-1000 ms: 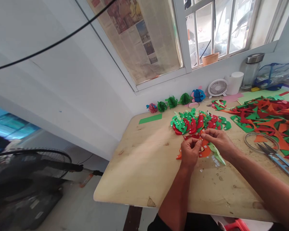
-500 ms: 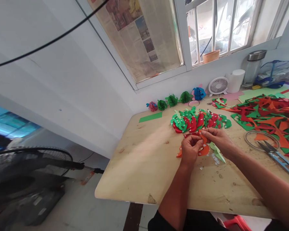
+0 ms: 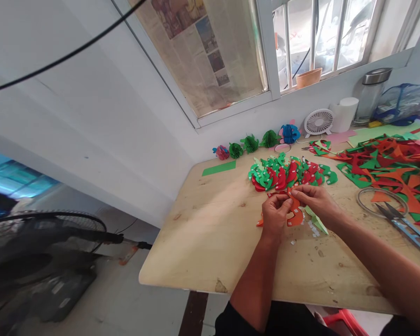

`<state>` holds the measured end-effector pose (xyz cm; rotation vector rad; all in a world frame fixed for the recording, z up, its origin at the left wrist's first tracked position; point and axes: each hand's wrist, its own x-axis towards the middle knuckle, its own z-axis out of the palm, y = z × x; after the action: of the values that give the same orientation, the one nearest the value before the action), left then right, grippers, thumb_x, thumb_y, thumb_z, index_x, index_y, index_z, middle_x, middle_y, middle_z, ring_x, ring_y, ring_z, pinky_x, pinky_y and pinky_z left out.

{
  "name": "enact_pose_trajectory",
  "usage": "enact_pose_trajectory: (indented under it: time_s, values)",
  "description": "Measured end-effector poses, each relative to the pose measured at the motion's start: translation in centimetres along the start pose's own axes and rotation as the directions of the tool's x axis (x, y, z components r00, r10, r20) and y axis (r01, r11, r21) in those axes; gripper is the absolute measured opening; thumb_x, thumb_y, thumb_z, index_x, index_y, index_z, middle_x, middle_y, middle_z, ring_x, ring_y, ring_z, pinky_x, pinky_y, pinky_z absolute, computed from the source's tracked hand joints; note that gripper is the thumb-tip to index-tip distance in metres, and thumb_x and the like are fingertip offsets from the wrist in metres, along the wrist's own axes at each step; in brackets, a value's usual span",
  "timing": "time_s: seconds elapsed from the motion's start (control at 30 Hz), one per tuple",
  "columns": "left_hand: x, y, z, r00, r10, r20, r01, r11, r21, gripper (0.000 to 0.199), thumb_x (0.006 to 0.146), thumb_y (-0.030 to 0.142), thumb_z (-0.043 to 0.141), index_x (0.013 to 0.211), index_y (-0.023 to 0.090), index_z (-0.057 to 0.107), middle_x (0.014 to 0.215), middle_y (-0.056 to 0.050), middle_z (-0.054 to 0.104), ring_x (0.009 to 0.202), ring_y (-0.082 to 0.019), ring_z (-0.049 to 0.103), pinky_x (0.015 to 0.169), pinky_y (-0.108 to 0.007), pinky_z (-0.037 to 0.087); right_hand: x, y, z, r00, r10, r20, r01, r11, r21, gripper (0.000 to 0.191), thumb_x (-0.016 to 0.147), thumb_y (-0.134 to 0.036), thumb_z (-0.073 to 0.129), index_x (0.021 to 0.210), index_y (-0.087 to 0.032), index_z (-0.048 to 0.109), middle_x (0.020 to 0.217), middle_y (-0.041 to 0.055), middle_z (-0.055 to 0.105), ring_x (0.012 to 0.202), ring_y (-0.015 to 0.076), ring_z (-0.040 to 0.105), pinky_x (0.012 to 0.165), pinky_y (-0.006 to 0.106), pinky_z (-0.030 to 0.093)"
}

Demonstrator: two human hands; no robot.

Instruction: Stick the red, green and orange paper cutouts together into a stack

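Between my two hands is a curved orange paper cutout (image 3: 294, 205), pinched by the fingers of both. My left hand (image 3: 276, 215) grips it from the left, fingers curled. My right hand (image 3: 313, 199) has thumb and forefinger closed at its upper end. Under the hands, more orange cutouts (image 3: 295, 219) with small white squares lie on the table. Just beyond is a pile of green and red paper cutouts (image 3: 283, 173), many bearing white squares. A pale green paper piece (image 3: 317, 220) and small white bits (image 3: 313, 229) lie beside my right hand.
Scissors (image 3: 404, 227) and a metal ring (image 3: 366, 198) lie at right, before a heap of paper scraps (image 3: 395, 163). Along the wall stand folded paper figures (image 3: 251, 143), a small white fan (image 3: 318, 122) and a glass bottle (image 3: 371, 98). A green strip (image 3: 219, 168) lies at the back left.
My left hand has shifted slightly left, and more of the orange cutout shows between the hands. The view has tilted a little.
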<state>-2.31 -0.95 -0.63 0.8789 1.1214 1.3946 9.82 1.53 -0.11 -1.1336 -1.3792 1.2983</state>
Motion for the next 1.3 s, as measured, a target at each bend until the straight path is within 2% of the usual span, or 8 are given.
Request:
enact_pose_trajectory:
  time_s: [0.1,0.17,0.23,0.3,0.43,0.57,1.03,1.3]
  values:
    - [0.2,-0.3,-0.1,0.999,-0.015,-0.039,0.015,1.000,-0.010,0.018,0.058,0.028,0.070,0.065,0.012,0.064,0.060,-0.001,0.061,0.053,-0.008,0.053,0.053,-0.021,0.043,-0.1,0.0,0.1,0.996,-0.077,-0.037,0.073,0.993,-0.091,0.029,0.073,-0.048,0.060,0.079,-0.020,0.063,0.069,0.0023,0.062,0.061,0.0148,0.054,0.054,0.026,0.042]
    - [0.3,-0.4,-0.2,0.998,-0.021,-0.067,0.020,1.000,-0.019,0.018,0.058,0.027,0.070,0.064,0.012,0.064,0.060,-0.001,0.061,0.053,-0.008,0.052,0.054,-0.021,0.044,-0.2,-0.1,0.1,0.970,-0.217,-0.110,0.185,0.951,-0.247,0.024,0.076,-0.042,0.058,0.083,-0.020,0.061,0.073,0.0036,0.064,0.064,0.0160,0.056,0.057,0.028,0.044]
    - [0.3,-0.5,-0.2,0.997,-0.019,-0.079,0.017,0.999,-0.030,0.017,0.058,0.027,0.070,0.065,0.012,0.064,0.060,0.000,0.061,0.052,-0.008,0.052,0.055,-0.022,0.044,-0.3,-0.2,0.1,0.913,-0.387,-0.127,0.300,0.850,-0.434,0.017,0.079,-0.036,0.055,0.082,-0.020,0.061,0.072,0.0037,0.062,0.062,0.0156,0.055,0.058,0.028,0.045]
    - [0.4,-0.7,-0.2,0.997,-0.009,-0.077,0.005,0.999,-0.043,0.016,0.058,0.026,0.069,0.065,0.012,0.064,0.060,0.000,0.060,0.052,-0.008,0.052,0.056,-0.022,0.044,-0.4,-0.3,0.1,0.851,-0.521,-0.064,0.400,0.723,-0.563,0.013,0.082,-0.030,0.052,0.081,-0.020,0.061,0.074,0.0042,0.062,0.064,0.0155,0.056,0.060,0.028,0.045]
    - [0.5,-1.0,-0.3,0.998,0.018,-0.059,-0.021,0.998,-0.057,0.016,0.060,0.025,0.068,0.069,0.012,0.064,0.062,0.000,0.061,0.055,-0.008,0.053,0.057,-0.021,0.043,-0.5,-0.3,0.1,0.759,-0.648,0.066,0.518,0.539,-0.664,0.017,0.086,-0.025,0.047,0.083,-0.020,0.064,0.082,0.0072,0.065,0.075,0.0184,0.060,0.066,0.030,0.046]
    - [0.4,-0.9,-0.3,0.997,0.046,-0.059,-0.046,0.999,-0.001,0.018,0.060,0.027,0.068,0.070,0.012,0.065,0.063,-0.001,0.061,0.057,-0.008,0.052,0.056,-0.020,0.042,-0.3,0.2,0.1,0.721,-0.683,0.116,0.549,0.461,-0.697,0.019,0.086,-0.027,0.049,0.086,-0.021,0.066,0.087,0.0081,0.068,0.079,0.0199,0.063,0.070,0.031,0.047]
    - [-0.2,0.0,-0.2,0.982,0.186,-0.019,-0.178,0.960,0.218,0.010,0.068,0.023,0.061,0.069,0.013,0.065,0.060,0.000,0.061,0.052,-0.009,0.054,0.054,-0.021,0.043,-0.4,0.1,-0.1,0.690,-0.699,0.189,0.550,0.337,-0.764,0.024,0.089,-0.026,0.046,0.081,-0.019,0.067,0.080,0.0076,0.069,0.073,0.0179,0.061,0.066,0.029,0.043]
    - [-0.3,-0.2,-0.1,0.977,0.211,-0.002,-0.204,0.946,0.254,0.011,0.069,0.023,0.060,0.070,0.014,0.065,0.060,0.000,0.061,0.051,-0.009,0.053,0.053,-0.021,0.043,-0.5,0.0,-0.1,0.714,-0.675,0.185,0.509,0.319,-0.800,0.028,0.090,-0.027,0.043,0.073,-0.020,0.064,0.070,0.0064,0.065,0.068,0.0173,0.056,0.065,0.029,0.038]
